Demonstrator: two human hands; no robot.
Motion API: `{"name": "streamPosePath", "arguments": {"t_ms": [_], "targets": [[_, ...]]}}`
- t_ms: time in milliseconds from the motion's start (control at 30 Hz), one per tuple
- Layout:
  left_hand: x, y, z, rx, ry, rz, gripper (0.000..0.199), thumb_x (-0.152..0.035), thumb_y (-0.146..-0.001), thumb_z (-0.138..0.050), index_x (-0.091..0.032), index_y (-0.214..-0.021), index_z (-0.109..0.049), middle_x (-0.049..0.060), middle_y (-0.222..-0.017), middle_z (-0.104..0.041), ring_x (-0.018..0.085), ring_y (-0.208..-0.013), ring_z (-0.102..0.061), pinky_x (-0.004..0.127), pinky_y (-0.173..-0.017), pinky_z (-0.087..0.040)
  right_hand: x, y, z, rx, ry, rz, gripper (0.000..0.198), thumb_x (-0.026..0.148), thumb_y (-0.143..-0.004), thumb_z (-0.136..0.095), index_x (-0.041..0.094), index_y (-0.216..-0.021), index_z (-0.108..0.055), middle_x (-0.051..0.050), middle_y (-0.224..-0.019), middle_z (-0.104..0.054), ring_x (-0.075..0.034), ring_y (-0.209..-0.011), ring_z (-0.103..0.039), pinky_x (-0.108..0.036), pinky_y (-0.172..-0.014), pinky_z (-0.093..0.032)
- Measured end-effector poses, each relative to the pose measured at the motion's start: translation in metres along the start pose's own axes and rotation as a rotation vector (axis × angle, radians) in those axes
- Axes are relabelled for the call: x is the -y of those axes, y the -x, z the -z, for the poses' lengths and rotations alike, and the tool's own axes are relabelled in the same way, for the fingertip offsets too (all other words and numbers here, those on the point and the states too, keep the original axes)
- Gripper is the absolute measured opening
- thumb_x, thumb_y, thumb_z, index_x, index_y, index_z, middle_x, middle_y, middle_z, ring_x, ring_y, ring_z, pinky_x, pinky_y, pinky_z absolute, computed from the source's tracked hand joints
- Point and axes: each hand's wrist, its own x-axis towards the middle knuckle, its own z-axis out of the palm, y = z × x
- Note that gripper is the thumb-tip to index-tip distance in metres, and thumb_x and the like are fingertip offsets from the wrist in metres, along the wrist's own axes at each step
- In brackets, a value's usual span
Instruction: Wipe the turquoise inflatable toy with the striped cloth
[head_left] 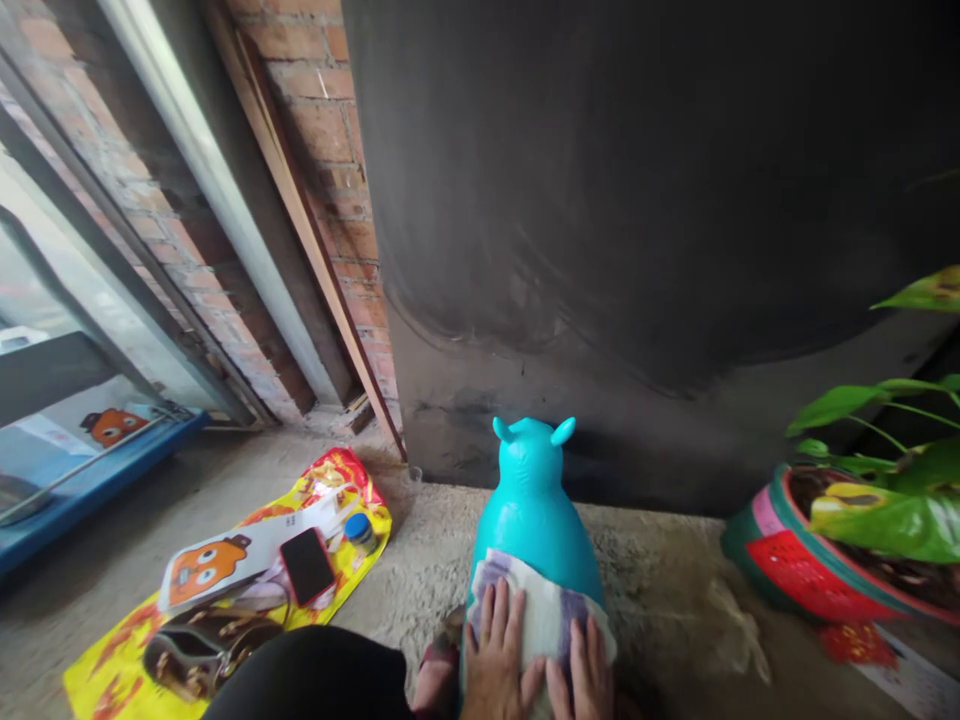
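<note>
A turquoise inflatable animal toy [529, 510] with two small ears stands on the floor in front of me, its head toward the dark panel. Over its back lies a white cloth [536, 590] with purple stripes. My left hand [496, 655] rests flat on the cloth, fingers stretched out. Beside it, my right hand [583, 670] also lies on the cloth with its fingers extended. Both hands press the cloth against the toy; the toy's lower rear is hidden under them and the frame edge.
Left, a yellow and red plastic sheet [112, 655] bears a phone [306, 565], a blue-capped jar [360, 535], a white bag with an orange cartoon [262, 540] and a brown bag [195, 655]. A potted plant [795, 560] stands right. A dark panel [637, 200] rises ahead.
</note>
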Motion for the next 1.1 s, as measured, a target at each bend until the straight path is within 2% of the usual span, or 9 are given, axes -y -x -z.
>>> {"name": "streamPosePath", "arguments": {"t_ms": [133,300,467,567,667,800,900,1000,1100], "targets": [[-0.018,-0.032,0.021,0.032,-0.028,0.055,0.061,-0.048,-0.088,-0.036,-0.035,-0.145,-0.018,-0.002,-0.157,-0.006,0.027,-0.146,-0.005,0.061,-0.113,-0.018,0.014,-0.058,0.002,0.083,0.032,-0.108,0.080,0.062,-0.092,-0.022,0.005,-0.148,-0.019,-0.022,-0.149,-0.029,-0.037,-0.137,-0.029,-0.053,-0.099,-0.041],[-0.031,-0.076,0.032,0.032,-0.091,0.026,0.068,-0.053,-0.089,-0.035,-0.029,-0.147,-0.010,0.003,-0.158,0.001,0.027,-0.147,0.002,0.064,-0.112,-0.016,0.016,-0.134,0.003,0.409,0.020,-0.224,0.059,0.042,-0.097,-0.016,0.012,-0.147,-0.023,-0.012,-0.155,-0.019,-0.026,-0.142,-0.020,-0.049,-0.108,-0.031],[-0.031,-0.090,0.031,0.005,-0.147,0.009,0.067,-0.054,-0.089,-0.034,-0.030,-0.148,-0.010,0.003,-0.159,0.002,0.029,-0.146,0.004,0.063,-0.113,-0.016,0.012,-0.157,0.004,0.436,-0.028,-0.264,0.055,0.040,-0.098,-0.019,0.019,-0.148,-0.019,-0.008,-0.156,-0.015,-0.024,-0.143,-0.016,-0.048,-0.110,-0.029],[-0.028,-0.082,0.029,-0.015,-0.170,0.007,0.065,-0.052,-0.091,-0.032,-0.029,-0.148,-0.010,0.003,-0.159,0.000,0.027,-0.147,0.003,0.060,-0.114,-0.016,0.017,-0.142,0.013,0.439,-0.038,-0.303,0.055,0.042,-0.097,-0.021,0.020,-0.148,-0.022,-0.008,-0.156,-0.018,-0.026,-0.142,-0.018,-0.049,-0.108,-0.031],[-0.024,-0.061,0.022,-0.026,-0.213,-0.089,0.064,-0.051,-0.091,-0.032,-0.030,-0.148,-0.011,0.002,-0.159,-0.003,0.026,-0.147,0.000,0.060,-0.114,-0.017,0.019,-0.099,0.021,0.375,-0.039,-0.370,0.057,0.043,-0.097,-0.018,0.017,-0.147,-0.026,-0.010,-0.154,-0.023,-0.028,-0.141,-0.021,-0.051,-0.106,-0.034],[-0.016,-0.022,0.005,-0.047,-0.285,-0.326,0.064,-0.054,-0.089,-0.040,-0.038,-0.146,-0.016,-0.001,-0.159,-0.010,0.031,-0.146,-0.009,0.063,-0.113,-0.011,0.018,-0.016,0.009,0.077,-0.209,-0.524,0.066,0.055,-0.095,-0.016,0.013,-0.142,-0.037,-0.015,-0.147,-0.037,-0.029,-0.133,-0.038,-0.042,-0.098,-0.045],[-0.010,-0.008,-0.002,-0.132,-0.370,-0.497,0.061,-0.047,-0.089,-0.043,-0.042,-0.145,-0.018,-0.003,-0.157,-0.019,0.031,-0.144,-0.019,0.063,-0.113,-0.001,0.021,0.028,-0.008,-0.115,-0.315,-0.658,0.076,0.065,-0.092,-0.015,0.012,-0.136,-0.044,-0.018,-0.137,-0.048,-0.031,-0.127,-0.045,-0.045,-0.097,-0.045],[-0.012,-0.011,0.000,-0.269,-0.494,-0.653,0.062,-0.042,-0.089,-0.044,-0.036,-0.146,-0.020,0.000,-0.156,-0.025,0.028,-0.144,-0.018,0.060,-0.112,0.012,0.021,0.033,-0.013,-0.132,-0.376,-0.761,0.079,0.067,-0.091,-0.017,0.008,-0.134,-0.045,-0.021,-0.136,-0.047,-0.032,-0.127,-0.044,-0.047,-0.098,-0.043],[-0.023,-0.022,0.008,-0.346,-0.563,-0.759,0.064,-0.046,-0.086,-0.048,-0.032,-0.145,-0.026,0.001,-0.155,-0.028,0.027,-0.145,-0.013,0.059,-0.112,0.015,0.009,0.013,-0.006,-0.075,-0.415,-0.754,0.071,0.061,-0.093,-0.017,0.010,-0.135,-0.044,-0.018,-0.132,-0.052,-0.028,-0.121,-0.050,-0.041,-0.096,-0.045]]}}
